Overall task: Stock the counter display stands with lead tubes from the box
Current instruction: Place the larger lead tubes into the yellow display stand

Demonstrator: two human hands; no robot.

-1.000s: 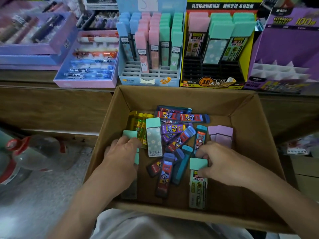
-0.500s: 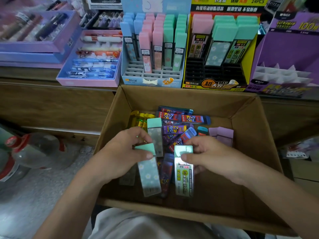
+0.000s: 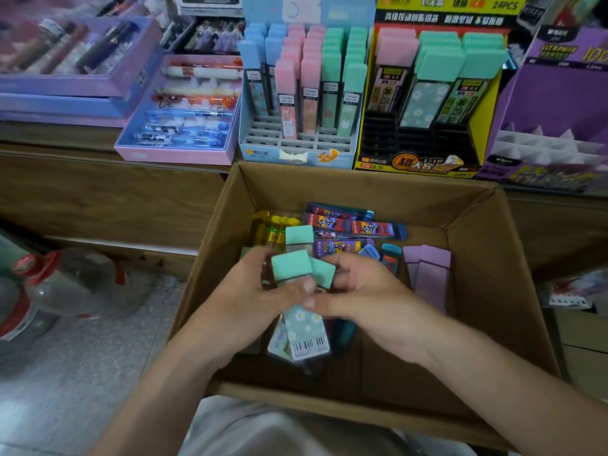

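Both hands grip 2 lead tubes (image 3: 306, 327) (mint caps pointing away).

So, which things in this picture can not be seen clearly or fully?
- Head view: how many green-capped tubes are held; the left hand and right hand cover their middles.
- Small print on the yellow stand: too small to read.
- Purple stand: cut off by the right edge.
- Bottles on the floor: blurred, cut by the left edge.

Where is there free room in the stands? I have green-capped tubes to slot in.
The yellow stand's black front slots are bare, below its pink and green rows. The blue stand's front grid rows are bare; its back rows are crowded.
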